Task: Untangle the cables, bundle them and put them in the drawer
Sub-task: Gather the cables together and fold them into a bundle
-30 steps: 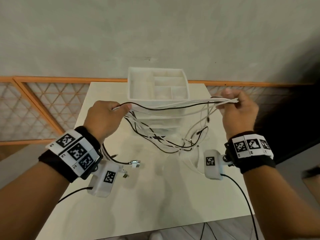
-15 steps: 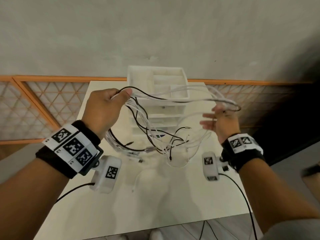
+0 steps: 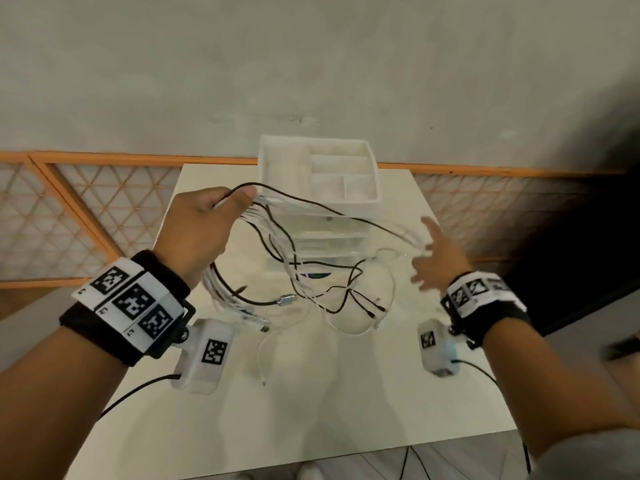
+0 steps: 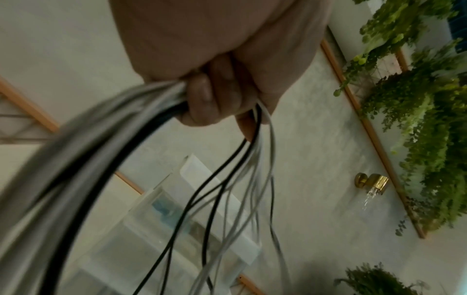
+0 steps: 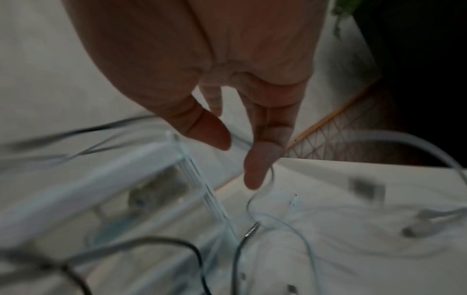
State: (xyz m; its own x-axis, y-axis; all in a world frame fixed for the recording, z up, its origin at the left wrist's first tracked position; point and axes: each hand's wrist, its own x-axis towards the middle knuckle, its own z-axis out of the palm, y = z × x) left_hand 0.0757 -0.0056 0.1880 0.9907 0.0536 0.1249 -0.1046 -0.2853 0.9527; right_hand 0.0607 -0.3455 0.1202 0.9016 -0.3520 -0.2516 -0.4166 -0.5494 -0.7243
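I count one desk (image 3: 221, 420) and one white drawer unit (image 3: 317, 188) on it, its open top tray split into four compartments as far as I can tell. One tangle of cables (image 3: 311, 271) hangs here: at least two black ones, and several white ones too blurred together for an exact count. Each of my two wrists carries one camera.

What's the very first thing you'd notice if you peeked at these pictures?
A big messy tangle of black and white cables hanging in the air above the pale table. The left hand grips the bunch tightly, while the right hand is spread open at the far end of the strands. Behind the cables stands a clear drawer unit with a white tray on top.
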